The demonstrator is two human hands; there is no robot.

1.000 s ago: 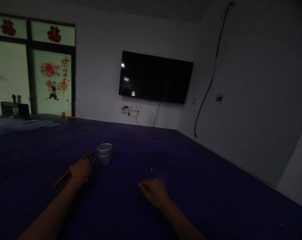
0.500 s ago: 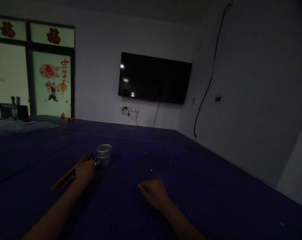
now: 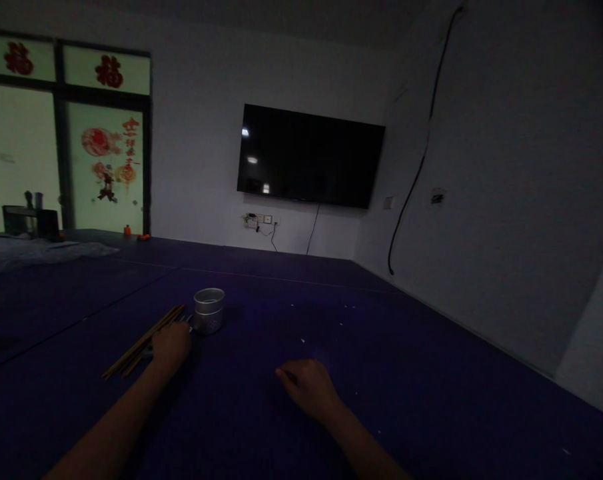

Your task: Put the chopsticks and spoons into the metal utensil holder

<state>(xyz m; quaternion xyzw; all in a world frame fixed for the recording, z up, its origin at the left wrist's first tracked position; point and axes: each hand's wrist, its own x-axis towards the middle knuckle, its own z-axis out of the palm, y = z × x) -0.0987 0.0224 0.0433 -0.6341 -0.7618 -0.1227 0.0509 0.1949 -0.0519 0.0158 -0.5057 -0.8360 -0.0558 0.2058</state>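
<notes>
My left hand (image 3: pixel 171 348) rests low over the table, its fingers curled around some silver cutlery (image 3: pixel 189 325). Metal shows on both sides of that hand, but its exact shape is too dark to tell. Several brown wooden chopsticks (image 3: pixel 136 348) lie in a slanted bundle along the hand's left side. Just right of its fingertips stands a grey metal cup (image 3: pixel 208 312), upright, with a ridge around its middle. My right hand (image 3: pixel 308 388) is closed in a loose fist on the table, apart from the other things; nothing shows in it.
The dark blue tabletop (image 3: pixel 261 427) carries small white scraps (image 3: pixel 302 341). Clear plastic sheeting (image 3: pixel 46 253), a black holder (image 3: pixel 31 221) and small orange items (image 3: pixel 142 237) are at the far left. A television (image 3: pixel 311 157) hangs on the wall, and a black cable (image 3: pixel 414 180) runs down the right wall.
The whole view has shifted very slightly. Both hands, the chopsticks and the cup keep their places on the table.
</notes>
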